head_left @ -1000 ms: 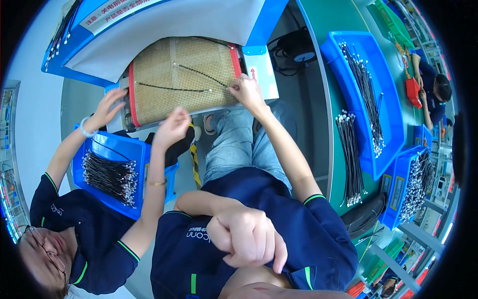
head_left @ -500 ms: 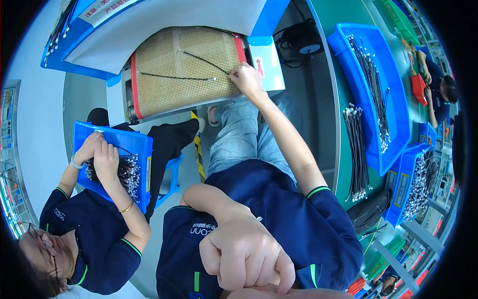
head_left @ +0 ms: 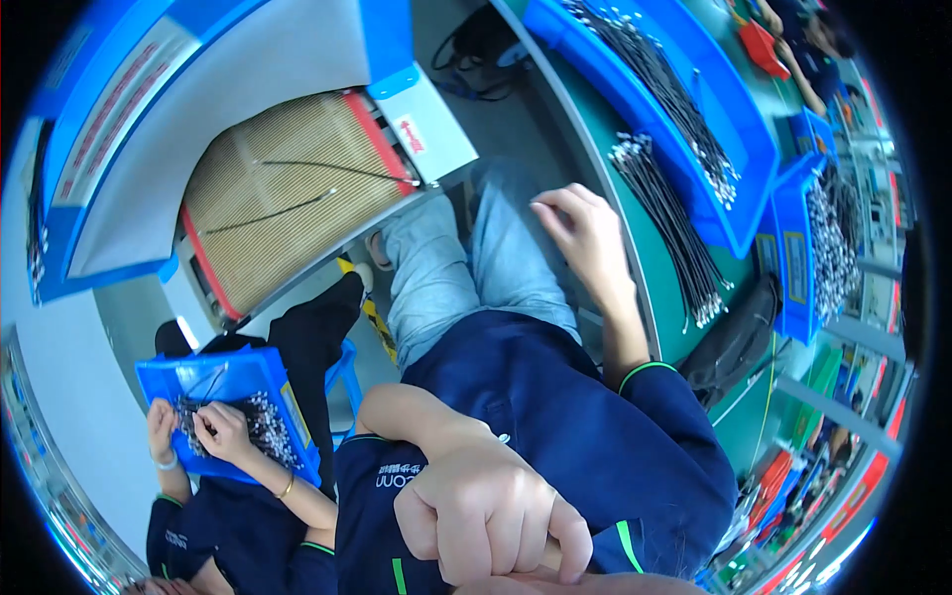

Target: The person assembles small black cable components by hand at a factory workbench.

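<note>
My right hand point(head_left: 591, 243) is raised between the belt and the green bench, its fingers loosely bent, thumb apart, nothing visible in them. My left hand point(head_left: 486, 511) is a closed fist at the lower middle, close to the camera; its palm side is hidden, and no object shows in it. On the tan mesh conveyor belt point(head_left: 297, 124) lie two thin black cables: one cable point(head_left: 332, 167) reaches the belt's near right corner, the other cable point(head_left: 268, 213) lies slantwise nearer the left. A bundle of black cables with white ends point(head_left: 674, 238) rests on the bench to the right.
A blue bin point(head_left: 759, 164) with more cables stands on the green bench point(head_left: 570, 74), and another blue bin point(head_left: 790, 268) stands nearer. A grey-and-blue machine hood point(head_left: 273, 59) covers the belt's far end. At left, a co-worker's hands point(head_left: 226, 433) handle cables in a blue tray point(head_left: 288, 382).
My right hand has let go of the cable at the belt's edge and moved right, toward the bench. The view has turned right. The left fist stays put; the co-worker's hands have shifted.
</note>
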